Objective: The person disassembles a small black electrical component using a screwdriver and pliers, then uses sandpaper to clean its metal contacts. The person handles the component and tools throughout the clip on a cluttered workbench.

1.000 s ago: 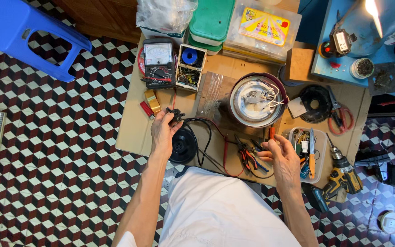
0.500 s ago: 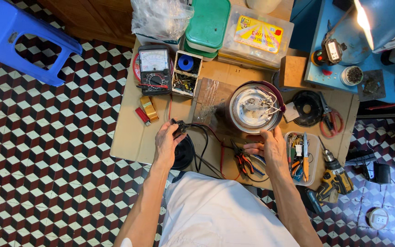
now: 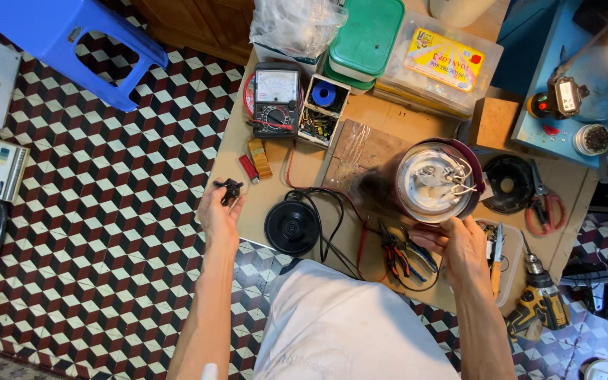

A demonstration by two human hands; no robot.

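Landmark: the round appliance base (image 3: 436, 183), turned bottom-up, metal plate and white wires showing, dark red rim. It sits on the brown cardboard-covered tabletop (image 3: 388, 116), right of centre.

Floor (image 3: 107, 211): glossy tiles in a red, black and white cube pattern, left of the base and past the tabletop edge. Blue plastic stool (image 3: 72, 42) far left and up from the base.

Clear plastic box (image 3: 439, 60) with a yellow label lies above the base; green-lidded container (image 3: 366, 35) up and left of it.

Right hand (image 3: 459, 246) is just below the base, fingers (image 3: 452, 226) spread and pressed on its lower rim, bracing it rather than wrapping it.

Left hand (image 3: 219, 214) is well left of the base, over the tabletop's left edge. Fingers pinched on a small black part (image 3: 229, 190), knobbly, looks like plastic; it sits at the fingertips, sticking out above them, palm below it.

Black analog multimeter (image 3: 276, 98), white dial face, up and left of the base. Black round disc (image 3: 291, 226), smooth, left and a bit below the base, between it and the left hand. Yellow-black cordless drill (image 3: 540, 309) lower right of the base. Pliers (image 3: 406, 253) with red-blue grips just below-left of the base, touching the black cable (image 3: 325, 211). Red-handled scissors (image 3: 545, 207) right of the base.
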